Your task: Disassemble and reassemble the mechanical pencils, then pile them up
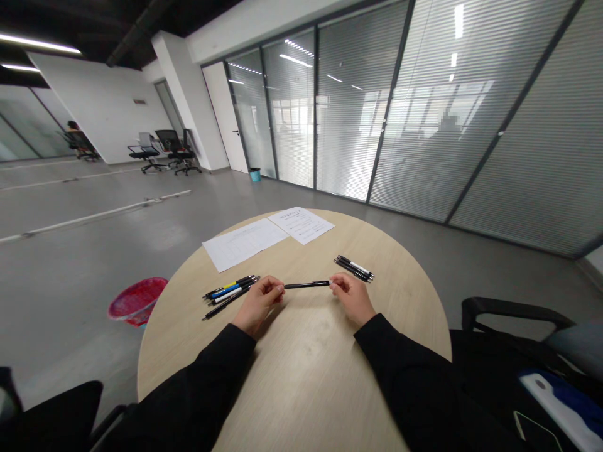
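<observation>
My left hand (258, 303) and my right hand (351, 296) hold a black pen (306, 284) level between them, each pinching one end just above the round wooden table (306, 376). Both hands are closed on the pen. A loose group of several pens (230, 290), black, blue and yellow, lies on the table just left of my left hand. A smaller bundle of black and white pens (354, 268) lies just beyond my right hand.
Two printed paper sheets (245, 242) (301, 223) lie at the table's far edge. A pink mesh bin (137, 301) stands on the floor to the left. A black chair with an armrest (513, 312) and bags is at my right. Glass partitions stand behind.
</observation>
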